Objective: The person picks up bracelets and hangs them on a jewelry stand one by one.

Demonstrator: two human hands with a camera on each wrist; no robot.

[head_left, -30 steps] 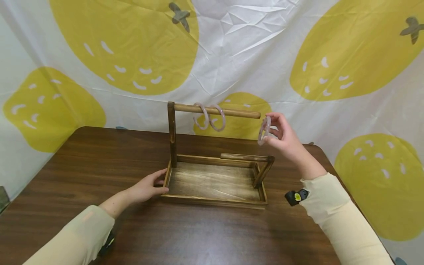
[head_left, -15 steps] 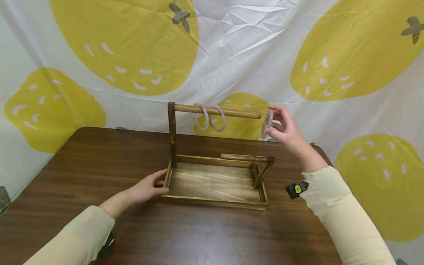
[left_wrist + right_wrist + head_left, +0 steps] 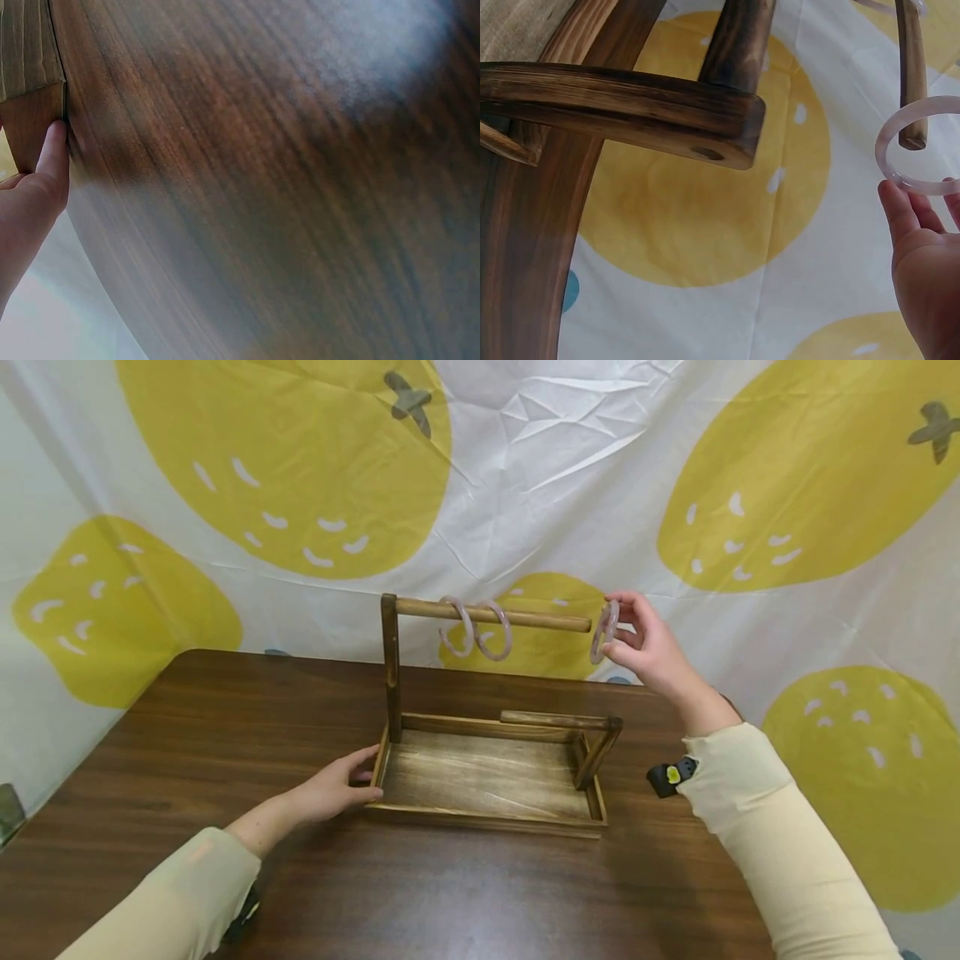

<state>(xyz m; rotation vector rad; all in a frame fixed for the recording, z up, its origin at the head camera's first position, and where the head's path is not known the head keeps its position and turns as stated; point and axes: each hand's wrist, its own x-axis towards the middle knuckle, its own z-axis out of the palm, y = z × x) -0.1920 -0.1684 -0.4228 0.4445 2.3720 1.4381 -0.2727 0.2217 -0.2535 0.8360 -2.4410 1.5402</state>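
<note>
In my right hand (image 3: pixel 647 642) a pale pinkish bangle (image 3: pixel 614 622) is pinched between thumb and fingers, just off the free right end of the upper bar (image 3: pixel 551 620) of a wooden jewelry stand. Seen from the right wrist, that bar's end (image 3: pixel 913 139) shows through the ring of the bangle (image 3: pixel 885 142). Two similar bangles, a left one (image 3: pixel 468 631) and a right one (image 3: pixel 507 635), hang on the bar. My left hand (image 3: pixel 330 787) holds the left front corner of the stand's tray base (image 3: pixel 480 817), with the thumb (image 3: pixel 54 150) against its wall.
A shorter, lower bar (image 3: pixel 555 719) points left from a post (image 3: pixel 597 753) on the tray's right side. The stand rests on a dark brown table (image 3: pixel 225 718). Behind it hangs a white curtain (image 3: pixel 517 510) with large yellow fruit prints.
My right hand has risen with the bangle and shifted slightly right, bringing it level with the upper bar's end. The left hand stays at the tray's corner.
</note>
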